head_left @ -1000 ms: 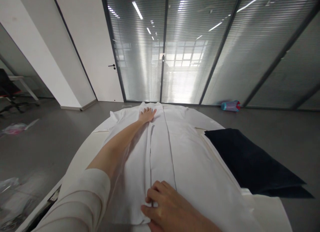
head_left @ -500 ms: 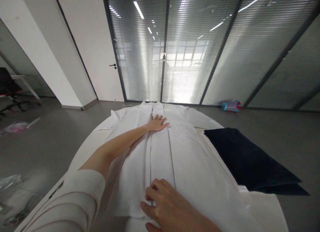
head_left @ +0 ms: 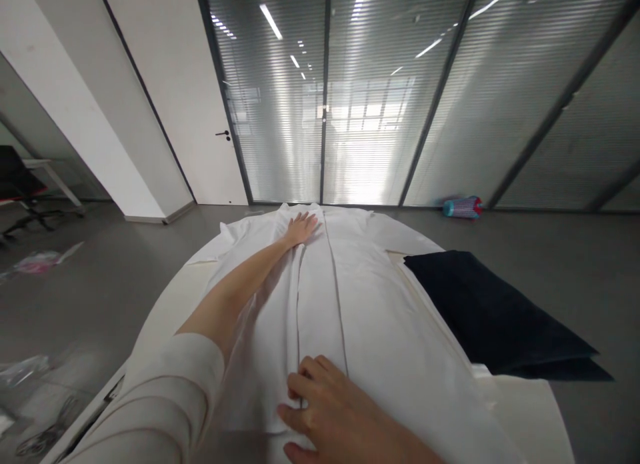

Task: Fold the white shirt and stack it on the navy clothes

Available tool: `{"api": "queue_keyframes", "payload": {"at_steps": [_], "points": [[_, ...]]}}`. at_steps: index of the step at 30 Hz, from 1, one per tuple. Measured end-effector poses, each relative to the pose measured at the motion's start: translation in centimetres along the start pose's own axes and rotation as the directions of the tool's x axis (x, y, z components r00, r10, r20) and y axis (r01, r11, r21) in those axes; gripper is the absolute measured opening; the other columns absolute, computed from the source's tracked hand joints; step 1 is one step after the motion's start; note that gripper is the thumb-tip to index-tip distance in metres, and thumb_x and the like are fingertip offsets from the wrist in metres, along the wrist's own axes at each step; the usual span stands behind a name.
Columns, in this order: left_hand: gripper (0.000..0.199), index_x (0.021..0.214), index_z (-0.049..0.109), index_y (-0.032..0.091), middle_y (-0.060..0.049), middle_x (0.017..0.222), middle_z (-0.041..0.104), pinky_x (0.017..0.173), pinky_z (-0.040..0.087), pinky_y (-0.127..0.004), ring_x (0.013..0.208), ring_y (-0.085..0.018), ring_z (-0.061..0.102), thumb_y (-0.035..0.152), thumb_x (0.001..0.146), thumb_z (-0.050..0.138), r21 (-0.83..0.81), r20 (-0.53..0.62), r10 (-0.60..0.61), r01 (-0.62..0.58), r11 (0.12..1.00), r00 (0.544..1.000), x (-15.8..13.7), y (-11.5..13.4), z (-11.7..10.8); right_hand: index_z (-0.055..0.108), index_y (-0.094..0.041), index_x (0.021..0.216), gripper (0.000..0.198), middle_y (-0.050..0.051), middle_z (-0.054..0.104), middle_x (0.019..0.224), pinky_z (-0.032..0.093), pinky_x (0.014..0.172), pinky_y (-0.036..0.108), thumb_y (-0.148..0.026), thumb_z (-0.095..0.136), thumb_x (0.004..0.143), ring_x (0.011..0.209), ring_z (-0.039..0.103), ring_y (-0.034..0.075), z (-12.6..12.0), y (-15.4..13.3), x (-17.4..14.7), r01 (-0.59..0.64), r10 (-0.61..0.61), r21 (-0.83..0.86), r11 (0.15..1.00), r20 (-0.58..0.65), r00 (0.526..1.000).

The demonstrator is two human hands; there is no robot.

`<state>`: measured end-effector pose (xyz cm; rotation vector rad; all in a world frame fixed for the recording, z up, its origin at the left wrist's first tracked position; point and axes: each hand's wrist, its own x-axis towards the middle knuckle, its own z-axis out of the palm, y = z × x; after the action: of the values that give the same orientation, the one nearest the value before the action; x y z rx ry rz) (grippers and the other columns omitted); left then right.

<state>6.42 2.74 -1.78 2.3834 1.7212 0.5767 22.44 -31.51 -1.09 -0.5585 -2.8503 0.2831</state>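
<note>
at the far left we see a black chair (head_left: 20, 174) on the grey floor, and some pink plastic (head_left: 40, 261) lies on the floor too. next is the pale table (head_left: 165, 304) with its round edge. a loop of cord (head_left: 43, 441) is on the floor down beside it, and a foot could catch in that if we step to the side.

our left hand (head_left: 301, 229) is flat, with its fingers spread, near the neck end of the white shirt (head_left: 380, 304). the shirt lies spread out on the table, front up, with a long strip down its middle. if the left hand pushes too hard or slides, we think the thin cloth could bunch up and make new creases.

our right hand (head_left: 325, 404) is near the bottom end, on that strip, with its fingers bent. we can't tell if it pinches the cloth or just rests there. if it pulls while the left hand presses, the strip might twist and go crooked.

past the table, a blue and red bundle (head_left: 463, 207) lies by the glass wall. at the right, a dark folded cloth (head_left: 490, 317) pokes out past the table's edge. a bump from our right arm could make it slip off.
</note>
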Motion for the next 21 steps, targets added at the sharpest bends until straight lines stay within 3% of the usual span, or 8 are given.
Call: {"api": "queue_keyframes", "payload": {"at_steps": [3,6,9,13,17,21], "points": [[0.056,0.154,0.036,0.016,-0.01,0.162,0.03,0.124,0.017,-0.044,0.152,-0.025,0.019,0.043,0.107,0.021,-0.023,-0.11,0.053,-0.056,0.998,0.992,-2.9,0.4,-2.2,0.068,-0.022,0.106,0.034,0.004,0.063,0.099,0.039,0.094,0.037,-0.051,0.062,0.092,0.101,0.053,0.023,-0.8,-0.4,0.0,-0.047,0.048,0.065,0.997,-0.01,0.999],[0.059,0.151,0.042,0.017,-0.01,0.162,0.031,0.124,0.019,-0.044,0.152,-0.025,0.02,0.05,0.105,0.025,-0.038,-0.144,0.173,-0.18,0.983,0.974,-8.7,0.2,-4.4,0.07,-0.022,0.101,0.032,0.004,0.065,0.096,0.04,0.092,0.036,-0.052,0.063,0.092,0.099,0.054,0.022,-1.8,-0.5,0.2,-0.108,0.107,0.12,0.987,0.013,0.994],[0.067,0.153,0.037,0.014,-0.013,0.162,0.029,0.123,0.02,-0.044,0.151,-0.026,0.022,0.057,0.103,0.024,-0.014,0.023,0.243,-0.243,0.97,0.97,-15.5,-0.5,-5.5,0.071,-0.02,0.096,0.032,0.005,0.066,0.094,0.04,0.09,0.037,-0.051,0.064,0.092,0.096,0.055,0.022,-2.5,-0.5,0.6,-0.146,0.144,0.108,0.983,0.029,0.989],[0.074,0.157,0.027,0.012,-0.017,0.163,0.023,0.123,0.018,-0.048,0.152,-0.029,0.018,0.061,0.102,0.025,0.077,0.244,0.216,-0.24,0.968,0.945,-22.3,-1.0,-5.6,0.073,-0.021,0.098,0.026,0.004,0.068,0.085,0.04,0.088,0.037,-0.044,0.062,0.095,0.087,0.058,0.02,-2.6,-0.4,1.2,-0.162,0.162,0.118,0.98,0.011,0.987],[0.073,0.158,0.022,0.013,-0.017,0.163,0.023,0.122,0.019,-0.048,0.152,-0.03,0.018,0.061,0.102,0.025,0.104,0.267,0.214,-0.248,0.963,0.94,-25.7,-0.3,-6.5,0.074,-0.019,0.095,0.02,0.003,0.069,0.078,0.04,0.086,0.034,-0.034,0.06,0.097,0.08,0.06,0.017,-2.1,-0.2,1.6,-0.138,0.147,0.16,0.978,-0.046,0.988],[0.079,0.158,0.02,0.013,-0.018,0.164,0.018,0.123,0.015,-0.048,0.153,-0.03,0.012,0.064,0.099,0.033,0.067,0.245,0.372,-0.399,0.915,0.895,-28.4,0.8,-6.9,0.075,-0.019,0.095,0.019,0.004,0.07,0.08,0.04,0.085,0.035,-0.026,0.058,0.098,0.082,0.061,0.018,-1.7,0.2,2.0,-0.114,0.14,0.149,0.982,-0.182,0.973]]}}
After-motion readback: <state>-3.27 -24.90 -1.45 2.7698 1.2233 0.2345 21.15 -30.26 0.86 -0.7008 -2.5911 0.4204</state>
